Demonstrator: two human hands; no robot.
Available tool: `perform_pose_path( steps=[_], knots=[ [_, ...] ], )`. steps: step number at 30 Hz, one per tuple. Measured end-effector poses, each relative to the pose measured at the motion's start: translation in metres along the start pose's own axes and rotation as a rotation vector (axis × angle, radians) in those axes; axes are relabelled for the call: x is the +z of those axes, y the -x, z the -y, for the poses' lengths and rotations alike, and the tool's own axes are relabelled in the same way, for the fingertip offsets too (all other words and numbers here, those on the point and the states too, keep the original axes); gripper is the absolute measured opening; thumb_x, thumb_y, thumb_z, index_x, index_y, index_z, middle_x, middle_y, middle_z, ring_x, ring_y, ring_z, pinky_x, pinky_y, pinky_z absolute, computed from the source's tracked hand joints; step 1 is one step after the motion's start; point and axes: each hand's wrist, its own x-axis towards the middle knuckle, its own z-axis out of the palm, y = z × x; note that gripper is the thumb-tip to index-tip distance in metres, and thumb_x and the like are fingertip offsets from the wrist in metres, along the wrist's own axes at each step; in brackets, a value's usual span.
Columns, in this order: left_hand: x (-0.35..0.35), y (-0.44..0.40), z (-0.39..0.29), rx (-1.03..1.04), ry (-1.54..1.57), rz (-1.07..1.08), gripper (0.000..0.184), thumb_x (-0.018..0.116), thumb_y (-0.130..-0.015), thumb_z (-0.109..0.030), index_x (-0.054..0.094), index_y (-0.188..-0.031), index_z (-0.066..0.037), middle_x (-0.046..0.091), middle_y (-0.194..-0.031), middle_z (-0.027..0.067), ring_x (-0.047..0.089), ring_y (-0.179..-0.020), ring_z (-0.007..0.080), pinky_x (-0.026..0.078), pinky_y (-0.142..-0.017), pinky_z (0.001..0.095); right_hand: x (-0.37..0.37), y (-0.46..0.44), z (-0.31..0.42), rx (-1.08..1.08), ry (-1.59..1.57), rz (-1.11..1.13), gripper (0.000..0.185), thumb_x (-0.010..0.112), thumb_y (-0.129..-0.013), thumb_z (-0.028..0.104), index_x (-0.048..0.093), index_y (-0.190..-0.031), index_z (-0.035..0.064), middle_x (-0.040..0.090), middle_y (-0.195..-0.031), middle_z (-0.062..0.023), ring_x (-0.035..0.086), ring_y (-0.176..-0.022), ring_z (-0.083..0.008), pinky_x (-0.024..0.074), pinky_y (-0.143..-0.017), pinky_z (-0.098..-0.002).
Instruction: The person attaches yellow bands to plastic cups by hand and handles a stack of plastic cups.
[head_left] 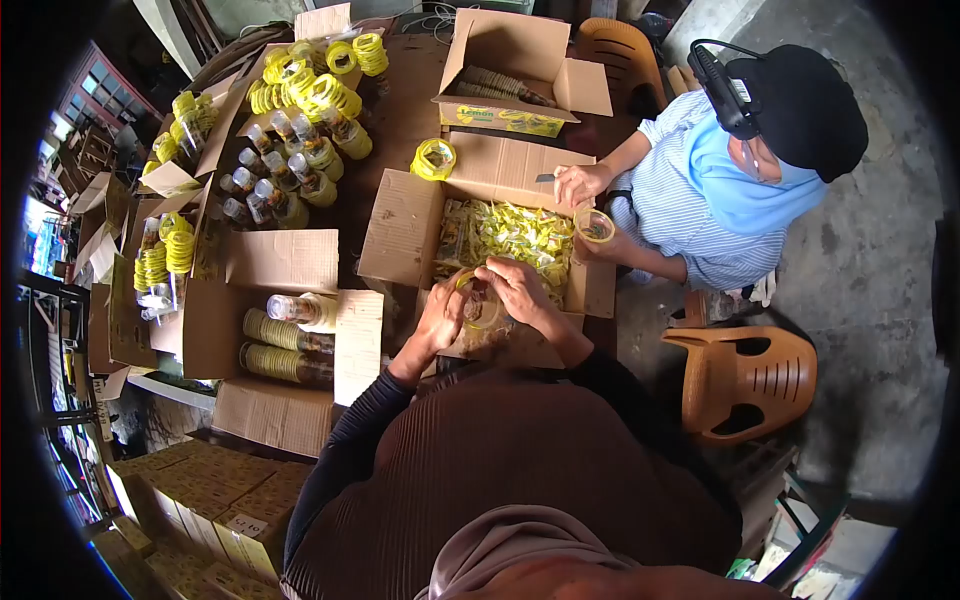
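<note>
Close in front of my chest is a clear plastic cup point(484, 314) with a yellow rim and something brownish inside. My left hand point(442, 314) is closed around the cup's left side. Fingers pinched together, my right hand point(520, 292) grips the far part of the rim; whether it also holds a small piece there, I cannot tell. Both hands are over the near edge of an open cardboard box point(402, 232), which is filled with yellow-and-white strips or small packets point(510, 235). A yellow-rimmed cup point(433, 159) stands on the box's far flap.
Across to the right, a person point(715, 190) holds another yellow-rimmed cup point(594, 227) and a dark flat blade-like piece point(545, 178). Stacked cups fill a box point(283, 393) at left and a lemon-printed box point(503, 118) behind. Many cups point(300, 150) crowd the far left. An orange chair point(750, 385) stands right.
</note>
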Motion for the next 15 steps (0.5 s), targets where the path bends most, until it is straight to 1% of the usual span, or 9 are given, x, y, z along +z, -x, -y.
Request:
perform_pose_path(
  steps=[2,3,5,6,7,9,11,13,15],
  knots=[
    [-0.002,-0.007,-0.006,0.035,-0.123,-0.015,0.029,0.048,-0.089,-0.013,0.051,-0.113,0.004,0.051,-0.129,0.0264,0.052,-0.108,0.0468,0.041,-0.095,0.0503,0.012,-0.002,-0.007,-0.083,-0.140,-0.213,0.037,0.053,-0.098,0.033,0.059,-0.086,-0.0011,0.055,-0.072,-0.0178,0.059,-0.071,-0.0364,0.0443,-0.064,-0.0419],
    [-0.012,-0.006,-0.008,0.038,-0.140,-0.002,0.029,0.048,-0.089,-0.013,0.051,-0.113,0.004,0.051,-0.129,0.0264,0.052,-0.108,0.0468,0.041,-0.095,0.0503,0.018,-0.005,0.001,-0.088,-0.159,-0.224,0.037,0.053,-0.098,0.033,0.059,-0.086,-0.0011,0.055,-0.072,-0.0178,0.059,-0.071,-0.0364,0.0443,-0.064,-0.0419],
    [-0.006,-0.015,-0.017,-0.079,-0.083,0.003,0.029,0.045,-0.089,-0.013,0.054,-0.110,0.005,0.054,-0.123,0.0261,0.053,-0.109,0.0441,0.040,-0.095,0.0488,0.008,-0.005,0.005,-0.008,-0.193,-0.209,0.041,0.051,-0.099,0.035,0.053,-0.079,-0.0007,0.051,-0.069,-0.0174,0.054,-0.066,-0.0378,0.0424,-0.061,-0.0425],
    [-0.015,-0.028,-0.033,-0.264,0.037,0.046,0.030,0.044,-0.088,-0.014,0.056,-0.108,0.005,0.057,-0.117,0.0249,0.055,-0.108,0.0410,0.039,-0.096,0.0474,0.011,-0.006,0.005,-0.011,-0.193,-0.211,0.041,0.051,-0.099,0.035,0.053,-0.079,-0.0007,0.051,-0.069,-0.0174,0.054,-0.066,-0.0378,0.0424,-0.061,-0.0425],
    [-0.018,-0.024,-0.034,-0.272,0.029,0.053,0.030,0.044,-0.088,-0.014,0.056,-0.108,0.005,0.057,-0.117,0.0249,0.055,-0.108,0.0410,0.039,-0.096,0.0474,0.019,-0.005,0.008,0.009,-0.161,-0.245,0.041,0.051,-0.099,0.035,0.052,-0.078,-0.0002,0.051,-0.070,-0.0179,0.054,-0.066,-0.0382,0.0421,-0.061,-0.0425],
    [-0.012,-0.023,-0.032,-0.167,-0.199,-0.047,0.032,0.045,-0.087,-0.015,0.056,-0.110,0.004,0.060,-0.111,0.0235,0.056,-0.106,0.0391,0.038,-0.098,0.0463,0.021,-0.007,0.011,0.024,-0.109,-0.284,0.042,0.050,-0.099,0.036,0.050,-0.077,0.0003,0.051,-0.071,-0.0185,0.053,-0.066,-0.0386,0.0419,-0.060,-0.0425],
    [-0.011,-0.019,-0.030,-0.185,-0.226,-0.064,0.033,0.045,-0.087,-0.015,0.056,-0.111,0.004,0.060,-0.111,0.0232,0.057,-0.105,0.0395,0.037,-0.098,0.0462,0.023,-0.007,0.018,0.049,-0.038,-0.335,0.042,0.049,-0.099,0.037,0.050,-0.076,0.0012,0.050,-0.072,-0.0193,0.052,-0.067,-0.0392,0.0416,-0.060,-0.0429],
    [-0.015,-0.024,-0.033,-0.198,-0.251,-0.095,0.034,0.045,-0.086,-0.015,0.055,-0.113,0.004,0.060,-0.110,0.0230,0.057,-0.103,0.0398,0.037,-0.098,0.0462,0.025,-0.011,0.015,0.065,-0.043,-0.334,0.042,0.049,-0.099,0.037,0.050,-0.077,0.0016,0.050,-0.072,-0.0190,0.053,-0.067,-0.0392,0.0421,-0.061,-0.0432],
    [-0.023,-0.028,-0.037,-0.298,-0.157,0.029,0.044,0.039,-0.093,-0.024,0.053,-0.122,0.007,0.058,-0.119,0.0265,0.052,-0.114,0.0433,0.035,-0.103,0.0476,0.025,-0.012,0.012,0.084,-0.049,-0.333,0.042,0.049,-0.099,0.037,0.050,-0.077,0.0019,0.049,-0.071,-0.0188,0.054,-0.068,-0.0392,0.0426,-0.061,-0.0435]
  ],
)
